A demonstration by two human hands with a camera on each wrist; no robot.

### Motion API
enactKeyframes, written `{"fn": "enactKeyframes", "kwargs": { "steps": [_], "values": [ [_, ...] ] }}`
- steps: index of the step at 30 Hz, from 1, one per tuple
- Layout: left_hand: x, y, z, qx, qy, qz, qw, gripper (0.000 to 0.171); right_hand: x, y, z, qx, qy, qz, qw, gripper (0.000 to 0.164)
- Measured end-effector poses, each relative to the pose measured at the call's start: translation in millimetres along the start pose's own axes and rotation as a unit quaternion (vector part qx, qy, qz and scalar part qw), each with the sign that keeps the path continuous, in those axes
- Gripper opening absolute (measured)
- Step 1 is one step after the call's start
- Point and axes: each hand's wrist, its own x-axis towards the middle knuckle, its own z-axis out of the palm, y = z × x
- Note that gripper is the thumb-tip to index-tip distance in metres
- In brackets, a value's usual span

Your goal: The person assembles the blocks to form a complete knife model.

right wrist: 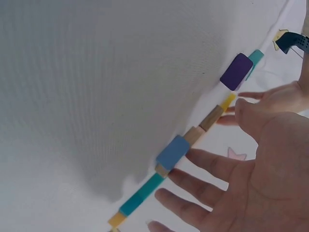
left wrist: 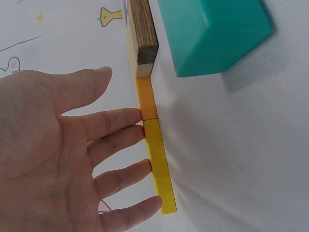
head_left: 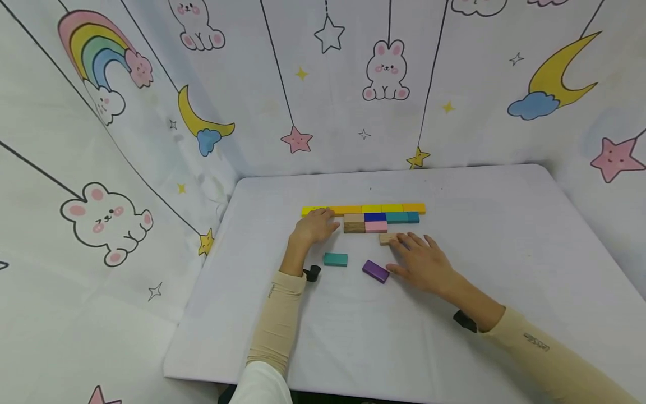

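Note:
My left hand [head_left: 314, 227] lies at the left end of a long row of yellow and orange blocks [head_left: 348, 210]. Its fingers are extended, with the tips against the yellow block [left wrist: 160, 166] in the left wrist view. My right hand [head_left: 425, 264] is spread over the right side of the layout, its fingertips at a small pale wooden block [head_left: 387, 239]. In the right wrist view, a blue block face [right wrist: 173, 152] shows beside those fingertips. A purple block [head_left: 375, 271] lies tilted near the right thumb. A teal block [head_left: 335, 260] sits between the hands.
Against the long row stand brown wooden blocks [head_left: 354, 223], a dark blue block [head_left: 375, 216], a pink block [head_left: 375, 227] and teal blocks [head_left: 396, 217]. A white cloth covers the table [head_left: 484, 241]. Behind it hangs a patterned curtain [head_left: 343, 112].

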Motion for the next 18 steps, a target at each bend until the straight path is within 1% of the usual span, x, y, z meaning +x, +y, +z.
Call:
{"fn": "enactKeyframes", "kwargs": {
  "steps": [18],
  "values": [
    [1.2, -0.7, 0.5, 0.004, -0.002, -0.001, 1.0, 0.055, -6, 12, -3, -0.004, 0.005, 0.013, 1.0, 0.069]
  ]
}}
